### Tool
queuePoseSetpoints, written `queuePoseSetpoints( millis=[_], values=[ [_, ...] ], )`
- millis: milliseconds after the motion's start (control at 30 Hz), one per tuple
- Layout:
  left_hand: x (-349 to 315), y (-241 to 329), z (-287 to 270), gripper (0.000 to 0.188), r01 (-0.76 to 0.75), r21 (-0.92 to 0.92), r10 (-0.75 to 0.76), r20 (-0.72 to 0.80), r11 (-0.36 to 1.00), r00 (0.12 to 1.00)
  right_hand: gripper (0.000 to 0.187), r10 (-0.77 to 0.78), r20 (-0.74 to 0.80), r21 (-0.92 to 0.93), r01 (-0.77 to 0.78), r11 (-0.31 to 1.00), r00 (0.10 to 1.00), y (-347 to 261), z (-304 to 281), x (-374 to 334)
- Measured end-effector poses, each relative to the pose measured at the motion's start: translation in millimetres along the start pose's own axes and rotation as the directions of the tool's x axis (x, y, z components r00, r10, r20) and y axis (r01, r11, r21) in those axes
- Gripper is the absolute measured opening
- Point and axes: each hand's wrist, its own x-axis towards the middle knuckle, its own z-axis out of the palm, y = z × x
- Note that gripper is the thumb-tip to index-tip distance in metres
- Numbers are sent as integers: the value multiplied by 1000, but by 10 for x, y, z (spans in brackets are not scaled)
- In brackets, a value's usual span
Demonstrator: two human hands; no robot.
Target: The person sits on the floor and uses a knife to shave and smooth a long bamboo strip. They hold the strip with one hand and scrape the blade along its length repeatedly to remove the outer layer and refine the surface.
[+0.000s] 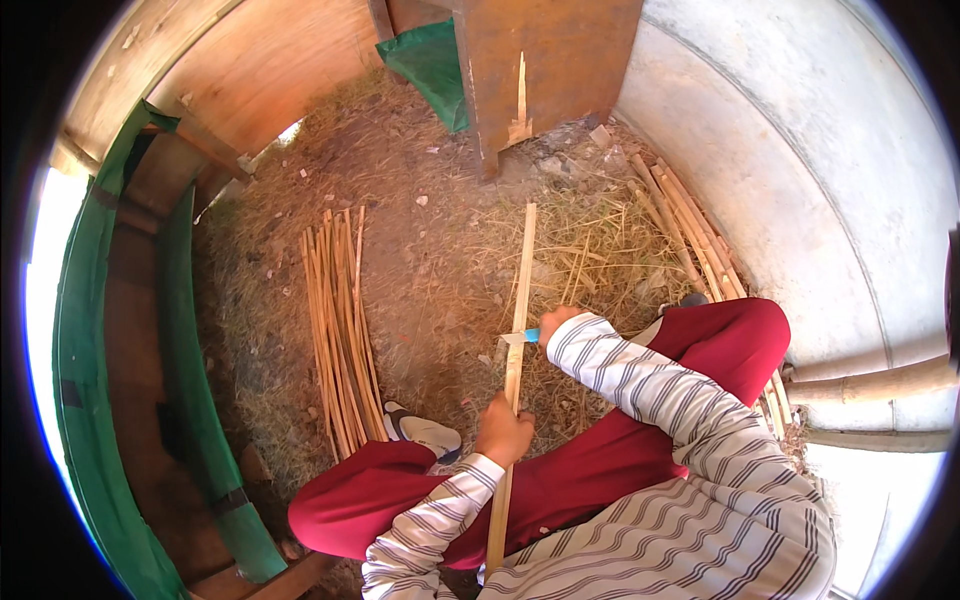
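A long pale bamboo strip (522,290) runs from my lap out over the straw-covered ground. My left hand (503,431) is closed around the strip near its lower part. My right hand (553,322) grips a knife with a blue handle (520,338), its blade laid against the strip's side just above my left hand. Both arms wear striped sleeves, and my red-trousered legs lie under the strip.
A bundle of split bamboo strips (342,340) lies on the ground to the left. More strips (695,235) rest along the curved grey wall at right. A brown wooden post (530,70) and green sheeting (435,65) stand ahead; a white shoe (425,432) shows below.
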Motion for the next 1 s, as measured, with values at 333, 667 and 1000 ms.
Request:
queuePoseSetpoints(
  millis=[333, 667, 1000],
  values=[
    [-96, -25, 2, 32, -78, 12, 77, 58, 997, 995, 31, 153, -35, -7, -153, 988, 988, 285, -28, 483],
    [-457, -147, 17, 31, -155, 14, 149, 189, 988, 971, 33, 468, -92, 211, -442, 872, 879, 1268, -375, 1100],
    [-355, -248, -28, 29, -169, 27, 161, 200, 985, 967, 37, 454, -6, -299, -434, 850, 891, 2658, -295, 1864]
  ],
)
